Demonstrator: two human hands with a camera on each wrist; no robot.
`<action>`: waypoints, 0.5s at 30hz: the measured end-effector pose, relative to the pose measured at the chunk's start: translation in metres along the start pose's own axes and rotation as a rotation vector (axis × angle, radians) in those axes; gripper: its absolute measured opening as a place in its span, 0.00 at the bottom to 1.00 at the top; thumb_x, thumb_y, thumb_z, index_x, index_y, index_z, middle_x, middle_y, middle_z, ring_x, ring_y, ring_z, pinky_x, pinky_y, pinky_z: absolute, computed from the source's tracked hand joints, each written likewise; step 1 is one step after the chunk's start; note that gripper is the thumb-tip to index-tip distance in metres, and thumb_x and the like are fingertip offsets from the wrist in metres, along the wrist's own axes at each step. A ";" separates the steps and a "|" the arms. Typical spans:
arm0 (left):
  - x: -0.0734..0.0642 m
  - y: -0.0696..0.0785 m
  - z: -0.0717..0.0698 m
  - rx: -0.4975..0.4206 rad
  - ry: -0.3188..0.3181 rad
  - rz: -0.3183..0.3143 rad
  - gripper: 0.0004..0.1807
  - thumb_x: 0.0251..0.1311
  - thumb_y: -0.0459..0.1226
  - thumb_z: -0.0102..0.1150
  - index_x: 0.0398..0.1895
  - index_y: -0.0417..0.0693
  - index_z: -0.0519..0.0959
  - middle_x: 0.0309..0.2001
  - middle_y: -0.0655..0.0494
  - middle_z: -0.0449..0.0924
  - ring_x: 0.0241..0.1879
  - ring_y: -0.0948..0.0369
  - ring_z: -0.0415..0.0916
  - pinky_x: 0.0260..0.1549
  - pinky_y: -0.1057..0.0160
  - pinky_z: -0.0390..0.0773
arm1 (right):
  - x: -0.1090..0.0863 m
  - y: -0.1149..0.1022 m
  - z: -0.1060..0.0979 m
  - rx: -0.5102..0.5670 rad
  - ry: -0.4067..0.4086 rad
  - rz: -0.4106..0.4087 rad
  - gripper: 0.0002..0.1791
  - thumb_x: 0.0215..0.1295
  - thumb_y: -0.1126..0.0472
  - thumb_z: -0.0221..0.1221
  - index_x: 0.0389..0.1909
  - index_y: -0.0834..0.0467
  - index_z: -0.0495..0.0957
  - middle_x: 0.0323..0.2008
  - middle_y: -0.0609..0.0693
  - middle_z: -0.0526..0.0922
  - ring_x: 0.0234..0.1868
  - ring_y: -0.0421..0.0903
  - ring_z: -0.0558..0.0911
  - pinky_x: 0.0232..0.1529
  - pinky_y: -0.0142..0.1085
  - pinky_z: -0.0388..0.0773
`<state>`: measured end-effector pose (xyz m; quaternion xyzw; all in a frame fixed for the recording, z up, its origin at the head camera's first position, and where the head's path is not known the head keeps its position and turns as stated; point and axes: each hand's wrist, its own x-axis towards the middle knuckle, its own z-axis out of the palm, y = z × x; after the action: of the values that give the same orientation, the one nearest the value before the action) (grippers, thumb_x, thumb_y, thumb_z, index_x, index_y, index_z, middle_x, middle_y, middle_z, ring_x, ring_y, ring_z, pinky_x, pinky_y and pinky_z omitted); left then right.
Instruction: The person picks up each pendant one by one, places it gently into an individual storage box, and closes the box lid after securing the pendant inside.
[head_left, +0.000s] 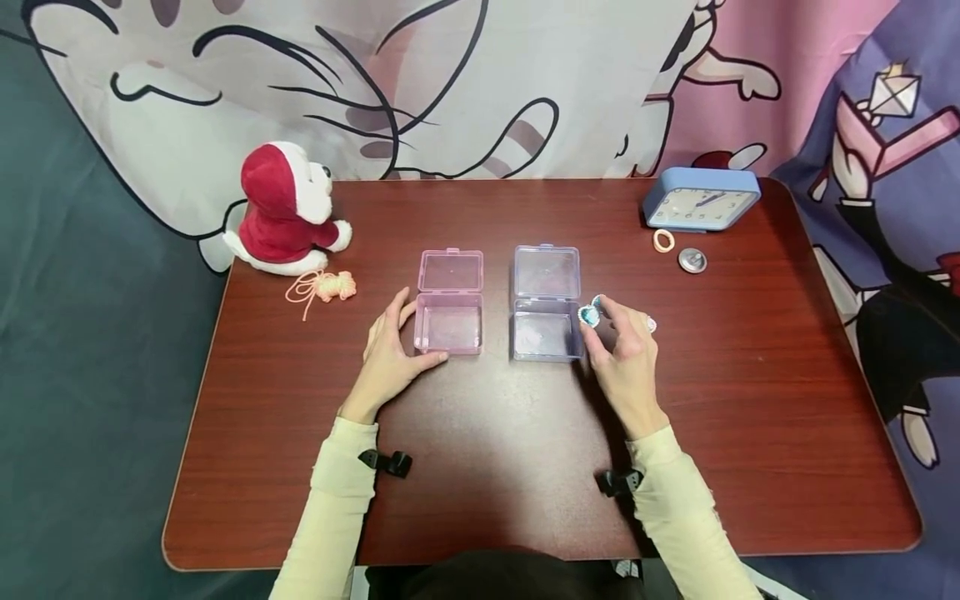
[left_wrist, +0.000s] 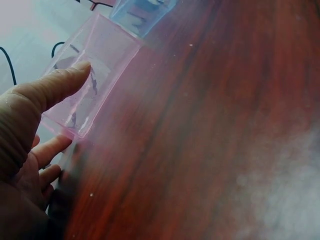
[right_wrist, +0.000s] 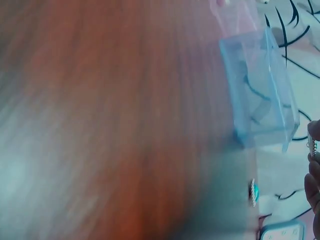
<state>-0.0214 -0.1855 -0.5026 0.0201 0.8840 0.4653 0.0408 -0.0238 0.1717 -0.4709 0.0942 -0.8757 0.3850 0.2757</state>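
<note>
A pink clear plastic box (head_left: 448, 323) stands with its lid raised. My left hand (head_left: 392, 348) touches its left side with the fingers, and the fairly straight thumb (left_wrist: 67, 82) lies along its front wall. To its right stands a bluish clear box (head_left: 546, 331), lid up too. Beside that box's right edge, my right hand (head_left: 624, 360) pinches a small round turquoise trinket with a white rim (head_left: 589, 316) between thumb and fingertips. A second turquoise bit (head_left: 597, 301) shows at the fingertip. A small whitish round item (head_left: 651, 324) is at the hand's outer edge; whether it is held is unclear.
At the back right stand a blue clock (head_left: 701, 200), a cream ring (head_left: 663, 241) and a round silver disc (head_left: 692, 261). A plush toy in red (head_left: 281, 217) sits at the back left, with a bundle of peach cord (head_left: 330, 287) in front of it.
</note>
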 end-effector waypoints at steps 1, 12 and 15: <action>0.000 0.000 0.000 0.000 0.000 0.001 0.65 0.49 0.50 0.84 0.86 0.60 0.50 0.77 0.59 0.69 0.80 0.45 0.51 0.73 0.33 0.50 | 0.002 -0.003 0.003 0.006 -0.002 -0.011 0.23 0.57 0.72 0.75 0.55 0.70 0.84 0.46 0.65 0.87 0.47 0.64 0.83 0.52 0.47 0.77; 0.002 -0.001 0.000 0.020 0.012 0.029 0.61 0.48 0.50 0.84 0.84 0.58 0.56 0.78 0.58 0.68 0.80 0.47 0.53 0.73 0.35 0.51 | 0.018 -0.039 0.037 0.107 -0.073 -0.087 0.23 0.60 0.68 0.74 0.56 0.69 0.83 0.48 0.64 0.87 0.50 0.62 0.82 0.54 0.51 0.77; 0.001 -0.001 -0.001 0.023 0.018 0.041 0.60 0.48 0.51 0.84 0.82 0.57 0.58 0.76 0.56 0.72 0.79 0.48 0.54 0.75 0.37 0.51 | 0.023 -0.050 0.049 0.135 -0.092 -0.118 0.24 0.60 0.68 0.74 0.56 0.70 0.83 0.48 0.64 0.87 0.51 0.62 0.83 0.55 0.52 0.77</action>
<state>-0.0228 -0.1868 -0.5032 0.0344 0.8890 0.4561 0.0230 -0.0436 0.1027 -0.4539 0.1817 -0.8525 0.4213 0.2505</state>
